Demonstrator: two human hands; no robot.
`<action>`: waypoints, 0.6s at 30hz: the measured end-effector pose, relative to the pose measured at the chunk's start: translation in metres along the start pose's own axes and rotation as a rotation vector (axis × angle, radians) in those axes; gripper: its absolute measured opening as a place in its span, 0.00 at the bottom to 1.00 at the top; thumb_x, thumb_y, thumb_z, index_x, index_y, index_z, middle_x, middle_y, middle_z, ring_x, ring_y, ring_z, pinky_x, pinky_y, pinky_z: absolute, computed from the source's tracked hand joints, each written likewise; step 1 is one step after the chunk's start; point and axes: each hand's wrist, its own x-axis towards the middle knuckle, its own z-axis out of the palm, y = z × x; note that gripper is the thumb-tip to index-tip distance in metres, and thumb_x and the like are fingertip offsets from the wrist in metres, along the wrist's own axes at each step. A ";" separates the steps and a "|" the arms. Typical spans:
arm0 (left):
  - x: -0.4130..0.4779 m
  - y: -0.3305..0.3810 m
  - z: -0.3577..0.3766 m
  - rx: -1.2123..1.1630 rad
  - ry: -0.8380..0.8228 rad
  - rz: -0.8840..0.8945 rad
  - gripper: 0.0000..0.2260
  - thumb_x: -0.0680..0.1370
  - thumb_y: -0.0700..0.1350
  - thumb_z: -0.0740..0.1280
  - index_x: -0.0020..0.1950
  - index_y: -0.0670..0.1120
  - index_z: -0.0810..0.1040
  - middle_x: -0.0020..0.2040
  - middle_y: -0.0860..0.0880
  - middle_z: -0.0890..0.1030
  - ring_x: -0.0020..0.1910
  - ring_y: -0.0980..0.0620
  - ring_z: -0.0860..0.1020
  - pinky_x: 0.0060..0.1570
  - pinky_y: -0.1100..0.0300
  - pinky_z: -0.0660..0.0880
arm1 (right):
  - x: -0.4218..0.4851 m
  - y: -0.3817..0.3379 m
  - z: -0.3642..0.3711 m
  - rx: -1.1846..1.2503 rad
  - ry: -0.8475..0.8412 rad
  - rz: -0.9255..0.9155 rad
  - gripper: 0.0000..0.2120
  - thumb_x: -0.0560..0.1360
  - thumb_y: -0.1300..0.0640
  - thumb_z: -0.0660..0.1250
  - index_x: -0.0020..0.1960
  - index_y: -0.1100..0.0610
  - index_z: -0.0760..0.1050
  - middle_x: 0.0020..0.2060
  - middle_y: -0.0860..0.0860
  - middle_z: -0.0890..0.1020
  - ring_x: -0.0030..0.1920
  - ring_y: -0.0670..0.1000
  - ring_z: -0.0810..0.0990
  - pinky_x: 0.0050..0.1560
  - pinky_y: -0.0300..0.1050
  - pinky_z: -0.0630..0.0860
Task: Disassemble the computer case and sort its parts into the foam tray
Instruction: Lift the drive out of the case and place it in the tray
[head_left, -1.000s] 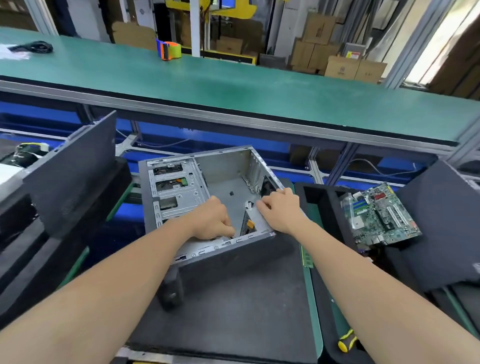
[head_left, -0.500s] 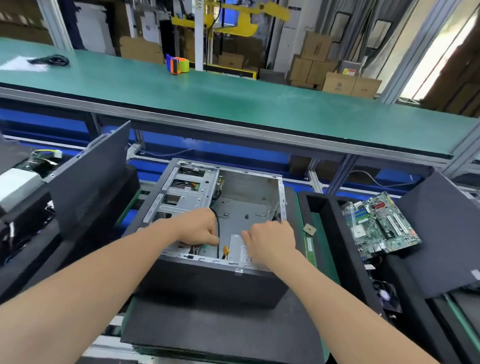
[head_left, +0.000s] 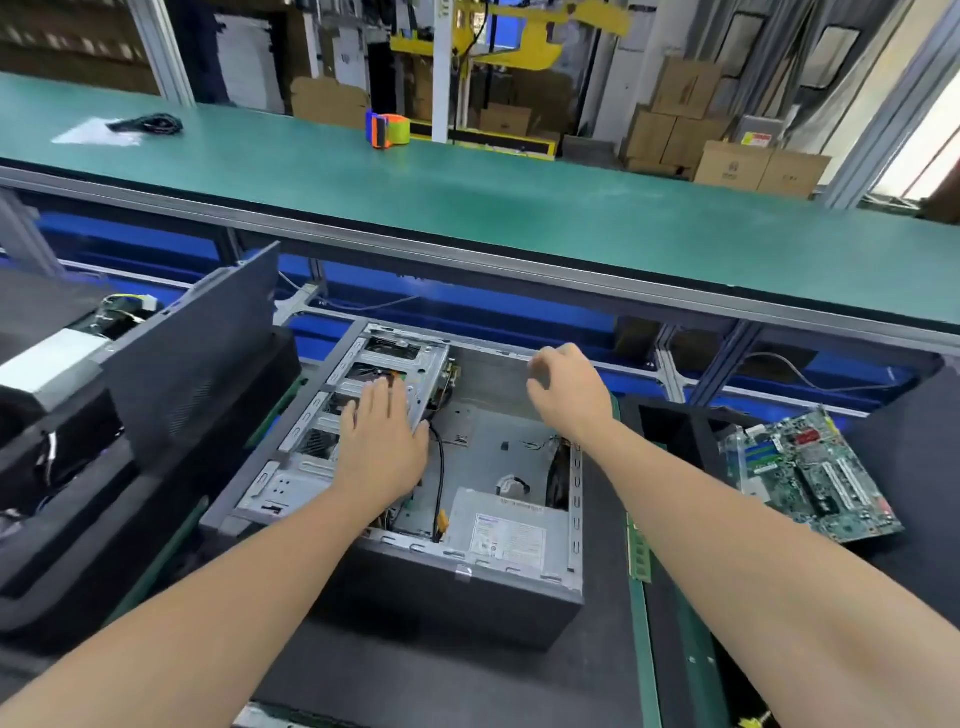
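Grey sheet-steel computer case (head_left: 467, 597), head view: it lies on its side with the open face up, resting on a black foam mat (head_left: 441, 686) in front of the person and below a long green-topped workbench (head_left: 467, 208). The left hand (head_left: 382, 441) lies flat, fingers straight, on the perforated silver drive cage (head_left: 400, 358) in the left half of the case. The right hand (head_left: 569, 389) is over the far rim of the case with fingers curled; it is blurred, and whether it grips the rim cannot be told. Inside, a silver box-shaped power supply (head_left: 504, 525) with a white label sits in the near right corner, and a thin black cable (head_left: 440, 467) runs beside it. To the right, a green printed circuit board (head_left: 815, 467) lies tilted on the black foam tray (head_left: 670, 431); a narrow green memory stick (head_left: 639, 551) lies between tray and case. To the left, a dark grey side panel (head_left: 197, 353) leans upright. An orange-and-blue tape dispenser (head_left: 387, 127) stands on the workbench.
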 end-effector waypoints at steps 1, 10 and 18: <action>0.000 -0.001 0.004 -0.014 -0.027 -0.011 0.30 0.85 0.57 0.51 0.83 0.45 0.51 0.83 0.43 0.53 0.82 0.44 0.50 0.79 0.46 0.52 | 0.009 0.004 0.003 -0.006 -0.004 -0.007 0.14 0.83 0.52 0.66 0.67 0.51 0.76 0.66 0.52 0.74 0.54 0.58 0.79 0.48 0.49 0.75; 0.007 0.001 0.006 -0.002 -0.052 -0.009 0.25 0.86 0.58 0.47 0.83 0.55 0.52 0.83 0.44 0.52 0.82 0.45 0.48 0.79 0.45 0.50 | 0.083 -0.002 0.036 -0.080 -0.225 -0.130 0.29 0.86 0.40 0.57 0.83 0.52 0.61 0.76 0.56 0.73 0.71 0.60 0.75 0.69 0.57 0.71; 0.015 -0.003 0.010 0.028 -0.093 0.020 0.25 0.86 0.58 0.45 0.83 0.55 0.50 0.84 0.45 0.50 0.82 0.44 0.47 0.80 0.46 0.50 | 0.095 0.003 0.055 -0.174 -0.159 -0.050 0.22 0.88 0.42 0.52 0.69 0.56 0.74 0.57 0.57 0.83 0.57 0.61 0.79 0.61 0.58 0.73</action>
